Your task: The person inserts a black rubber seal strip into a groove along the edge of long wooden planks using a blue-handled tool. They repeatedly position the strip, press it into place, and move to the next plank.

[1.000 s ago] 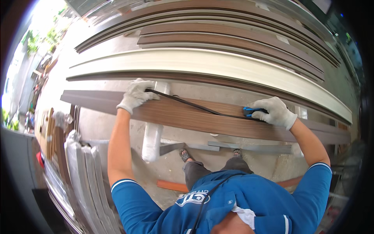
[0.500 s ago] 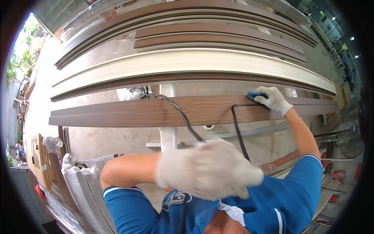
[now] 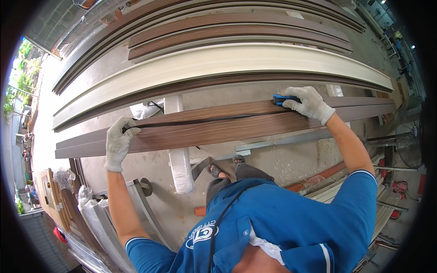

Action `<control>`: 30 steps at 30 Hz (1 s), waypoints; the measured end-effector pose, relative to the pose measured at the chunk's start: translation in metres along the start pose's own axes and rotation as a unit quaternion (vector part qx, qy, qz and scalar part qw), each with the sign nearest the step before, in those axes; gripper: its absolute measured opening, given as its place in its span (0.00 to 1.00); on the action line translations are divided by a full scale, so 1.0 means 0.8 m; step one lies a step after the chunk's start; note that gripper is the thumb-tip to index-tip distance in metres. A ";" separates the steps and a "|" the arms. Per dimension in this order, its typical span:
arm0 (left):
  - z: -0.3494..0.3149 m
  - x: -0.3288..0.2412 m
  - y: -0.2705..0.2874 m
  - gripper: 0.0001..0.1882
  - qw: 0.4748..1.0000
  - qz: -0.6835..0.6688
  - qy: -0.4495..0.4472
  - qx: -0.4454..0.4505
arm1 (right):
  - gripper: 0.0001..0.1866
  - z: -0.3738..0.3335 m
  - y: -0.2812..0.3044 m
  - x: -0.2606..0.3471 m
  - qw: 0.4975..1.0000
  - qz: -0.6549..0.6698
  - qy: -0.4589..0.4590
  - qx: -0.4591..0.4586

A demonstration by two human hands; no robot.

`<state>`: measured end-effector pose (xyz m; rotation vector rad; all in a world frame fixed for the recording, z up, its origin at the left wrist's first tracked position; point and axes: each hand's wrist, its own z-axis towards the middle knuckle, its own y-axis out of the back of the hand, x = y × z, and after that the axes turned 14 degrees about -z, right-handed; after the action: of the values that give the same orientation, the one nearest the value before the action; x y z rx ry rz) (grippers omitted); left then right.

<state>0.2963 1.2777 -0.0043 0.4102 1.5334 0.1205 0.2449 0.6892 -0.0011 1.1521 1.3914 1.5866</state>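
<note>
A long brown wood-grain plank (image 3: 218,129) lies crosswise in front of me at about waist height. My left hand (image 3: 117,142), in a white knit glove, pinches one end of a thin black strip (image 3: 200,121) against the plank's left part. That strip runs along the plank's upper edge to the right. My right hand (image 3: 309,103), also gloved, is closed on a small blue tool (image 3: 283,98) pressed to the plank's top edge at the strip's other end.
Behind the plank lie a long cream board (image 3: 218,68) and several more brown planks (image 3: 236,32). A white wrapped roll (image 3: 178,157) and a metal rail (image 3: 282,140) sit under the plank. Wrapped boards (image 3: 98,218) stand at lower left, bundled profiles (image 3: 387,204) at right.
My left hand swung back past the camera, then returned to the plank's left part, drawing the loose black strip taut along the edge. The right hand kept the blue tool on the plank.
</note>
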 end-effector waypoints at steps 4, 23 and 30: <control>0.005 0.004 0.002 0.06 0.981 0.150 -0.121 0.019 | 0.20 -0.001 -0.002 0.000 1.000 -0.005 0.001 0.005; 0.015 0.067 -0.056 0.12 0.875 0.406 -0.184 -0.189 | 0.14 0.110 -0.026 0.105 0.979 0.005 0.196 0.055; 0.017 0.068 -0.056 0.12 0.874 0.413 -0.169 -0.192 | 0.15 0.246 -0.068 0.279 0.951 0.019 0.305 0.033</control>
<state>0.3042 1.2518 -0.0702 0.7011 0.8707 0.9586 0.3518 0.9716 -0.0154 0.7445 1.8242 2.0411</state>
